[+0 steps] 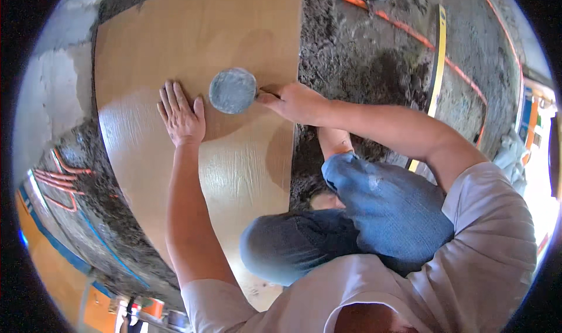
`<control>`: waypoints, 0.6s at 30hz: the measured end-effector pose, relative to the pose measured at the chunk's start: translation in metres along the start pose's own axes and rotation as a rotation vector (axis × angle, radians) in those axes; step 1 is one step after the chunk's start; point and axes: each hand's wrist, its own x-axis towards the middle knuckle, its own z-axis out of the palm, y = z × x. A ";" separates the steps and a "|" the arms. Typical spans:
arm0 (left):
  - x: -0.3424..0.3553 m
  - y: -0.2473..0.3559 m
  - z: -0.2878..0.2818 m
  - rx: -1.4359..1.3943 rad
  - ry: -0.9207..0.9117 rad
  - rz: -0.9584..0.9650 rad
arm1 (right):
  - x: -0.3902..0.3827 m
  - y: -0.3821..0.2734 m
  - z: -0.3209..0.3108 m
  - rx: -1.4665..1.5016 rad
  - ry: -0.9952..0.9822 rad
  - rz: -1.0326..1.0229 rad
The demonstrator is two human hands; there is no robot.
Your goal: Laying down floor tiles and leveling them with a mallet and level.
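Fingers of my right hand (295,102) pinch the grey disc (233,91) at its rim, near the board's (175,34) right edge. Left hand (181,115) flat, fingers together. Disc looks stiff, gritty, light.

Left hand (182,118) lies flat on a wooden board (193,46); right hand (295,102) grips a round grey pad (233,91) beside it

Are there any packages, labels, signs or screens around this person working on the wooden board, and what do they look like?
None can be told for sure.
Blurred blue and orange upright shapes at the far right edge: too small to identify.
Small red and white containers at the bottom left edge: kind unclear.
The right hand holds a round grey disc tool with no label visible.
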 end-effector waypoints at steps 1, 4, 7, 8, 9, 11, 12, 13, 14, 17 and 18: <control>-0.004 0.001 -0.002 0.001 0.021 -0.023 | 0.001 0.002 -0.003 0.069 0.124 -0.153; -0.043 0.022 -0.001 0.020 0.058 -0.209 | 0.001 -0.019 -0.031 0.224 -0.260 0.267; -0.105 0.061 -0.016 -0.064 0.003 -0.275 | 0.013 -0.025 -0.056 0.391 -0.381 0.523; -0.129 0.074 -0.017 -0.099 0.005 -0.320 | 0.016 -0.023 -0.058 0.360 -0.387 0.520; -0.155 0.086 -0.015 -0.133 -0.036 -0.377 | 0.016 -0.019 -0.058 0.393 -0.316 0.449; -0.218 0.100 -0.015 -0.138 -0.058 -0.556 | 0.016 -0.022 -0.044 0.287 -0.231 0.312; -0.251 0.107 -0.007 -0.137 -0.065 -0.619 | 0.015 -0.026 -0.039 0.225 -0.209 0.337; -0.283 0.115 0.001 -0.133 -0.055 -0.746 | 0.016 -0.032 -0.037 0.169 -0.203 0.343; -0.317 0.122 0.004 -0.099 -0.051 -0.893 | 0.019 -0.040 -0.035 0.170 -0.236 0.403; -0.392 0.147 0.015 -0.042 0.004 -1.366 | 0.021 -0.057 -0.020 -0.076 -0.327 0.345; -0.418 0.150 0.021 0.009 0.011 -1.528 | 0.014 -0.067 -0.006 0.014 -0.279 0.295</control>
